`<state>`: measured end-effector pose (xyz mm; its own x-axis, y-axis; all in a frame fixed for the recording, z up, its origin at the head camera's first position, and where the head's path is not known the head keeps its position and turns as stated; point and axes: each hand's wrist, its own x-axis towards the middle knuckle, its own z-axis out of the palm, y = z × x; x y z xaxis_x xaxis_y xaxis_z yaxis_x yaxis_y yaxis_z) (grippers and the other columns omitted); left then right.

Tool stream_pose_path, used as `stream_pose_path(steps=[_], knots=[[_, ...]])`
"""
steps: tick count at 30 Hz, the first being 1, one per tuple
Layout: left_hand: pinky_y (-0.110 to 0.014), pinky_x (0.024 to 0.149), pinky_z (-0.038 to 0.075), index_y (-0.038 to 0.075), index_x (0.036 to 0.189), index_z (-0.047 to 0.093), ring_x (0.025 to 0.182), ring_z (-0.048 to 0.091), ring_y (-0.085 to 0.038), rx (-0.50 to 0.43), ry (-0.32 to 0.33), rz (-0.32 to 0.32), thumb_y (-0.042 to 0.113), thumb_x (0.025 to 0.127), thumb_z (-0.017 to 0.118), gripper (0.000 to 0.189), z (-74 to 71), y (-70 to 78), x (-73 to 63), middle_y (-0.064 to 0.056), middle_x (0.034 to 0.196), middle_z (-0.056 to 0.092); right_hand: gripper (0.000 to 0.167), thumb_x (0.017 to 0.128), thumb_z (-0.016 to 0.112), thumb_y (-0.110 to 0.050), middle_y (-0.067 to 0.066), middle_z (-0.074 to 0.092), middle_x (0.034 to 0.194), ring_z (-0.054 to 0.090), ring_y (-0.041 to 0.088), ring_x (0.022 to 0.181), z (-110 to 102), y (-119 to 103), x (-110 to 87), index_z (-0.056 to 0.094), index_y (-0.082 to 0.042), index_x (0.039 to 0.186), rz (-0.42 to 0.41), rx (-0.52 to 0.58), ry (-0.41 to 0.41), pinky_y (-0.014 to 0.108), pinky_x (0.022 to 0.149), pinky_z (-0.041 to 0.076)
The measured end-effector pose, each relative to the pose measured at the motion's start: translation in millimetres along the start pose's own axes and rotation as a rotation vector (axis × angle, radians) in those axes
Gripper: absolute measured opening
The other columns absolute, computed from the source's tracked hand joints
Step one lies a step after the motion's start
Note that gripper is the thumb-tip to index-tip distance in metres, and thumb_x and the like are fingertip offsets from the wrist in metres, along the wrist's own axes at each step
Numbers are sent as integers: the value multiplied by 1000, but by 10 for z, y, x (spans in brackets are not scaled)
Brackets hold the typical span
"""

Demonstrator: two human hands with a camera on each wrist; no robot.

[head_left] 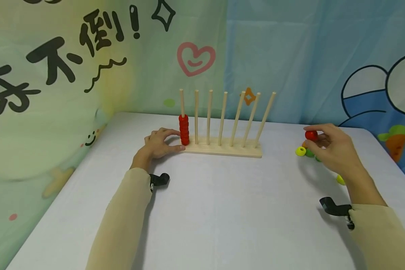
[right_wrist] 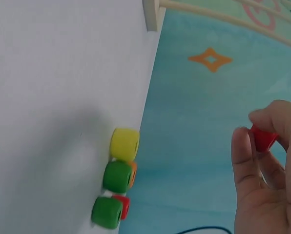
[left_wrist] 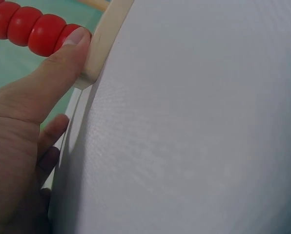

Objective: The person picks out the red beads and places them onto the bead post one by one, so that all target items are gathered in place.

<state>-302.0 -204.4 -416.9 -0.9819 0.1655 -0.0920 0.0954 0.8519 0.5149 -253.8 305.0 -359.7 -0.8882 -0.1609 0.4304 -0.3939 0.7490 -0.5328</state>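
Observation:
A light wooden peg stand (head_left: pixel 222 150) with several upright pegs stands on the table. Red beads (head_left: pixel 184 130) are stacked on its leftmost peg. My left hand (head_left: pixel 160 142) grips the stand's left end, thumb at the front beside the lowest bead and index finger toward the back. In the left wrist view the thumb (left_wrist: pixel 62 68) lies against the base and that bead. Well to the right of the stand, my right hand (head_left: pixel 337 148) pinches a red bead (head_left: pixel 311 135) between thumb and fingers, raised above the loose beads. The right wrist view shows this red bead (right_wrist: pixel 263 138) partly covered by fingers.
Loose beads lie on the right of the white table (head_left: pixel 222 210): a yellow bead (head_left: pixel 300 151), green beads (right_wrist: pixel 118 176), and an orange and a red one partly hidden. Another yellow bead (head_left: pixel 340 179) lies near the right wrist. A printed cloth (head_left: pixel 273 45) hangs behind.

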Motion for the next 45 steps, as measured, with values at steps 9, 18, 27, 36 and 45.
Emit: stream_pose_path(steps=[9, 18, 27, 36, 45], knots=[[-54, 99, 22, 36, 140, 52, 135, 28, -33, 3, 7, 11, 68, 79, 68, 70, 30, -23, -20, -4, 151, 37, 35, 87, 67, 6, 7, 58, 111, 54, 3, 89, 136, -138, 65, 67, -5, 120, -105, 108, -4, 3, 81, 41], [-54, 100, 22, 35, 140, 52, 136, 26, -34, 6, -2, -6, 66, 79, 69, 71, 9, 7, 1, -5, 152, 36, 37, 83, 67, 14, 11, 58, 109, 57, 15, 90, 216, -391, 120, 68, 0, 118, -179, 195, -8, 6, 82, 44], [-54, 101, 21, 36, 140, 52, 137, 26, -34, 17, 1, -1, 67, 79, 68, 70, 15, -6, 12, -5, 152, 36, 35, 81, 64, 19, 20, 58, 108, 59, 18, 89, 220, -774, 116, 66, 9, 115, -258, 268, 12, 10, 80, 48], [-56, 102, 20, 36, 140, 52, 136, 26, -34, 6, -5, 4, 68, 79, 68, 71, 19, 2, 12, -5, 152, 36, 38, 79, 67, 21, 20, 60, 105, 62, 19, 80, 249, -842, 118, 64, 8, 114, -280, 361, -46, 14, 80, 51], [-57, 101, 20, 36, 140, 52, 137, 27, -36, 15, 1, 13, 69, 78, 67, 72, 24, -13, 12, -5, 152, 37, 34, 81, 70, 16, 17, 61, 104, 61, 22, 84, 273, -994, 144, 67, 4, 113, -292, 378, -88, 16, 79, 52]])
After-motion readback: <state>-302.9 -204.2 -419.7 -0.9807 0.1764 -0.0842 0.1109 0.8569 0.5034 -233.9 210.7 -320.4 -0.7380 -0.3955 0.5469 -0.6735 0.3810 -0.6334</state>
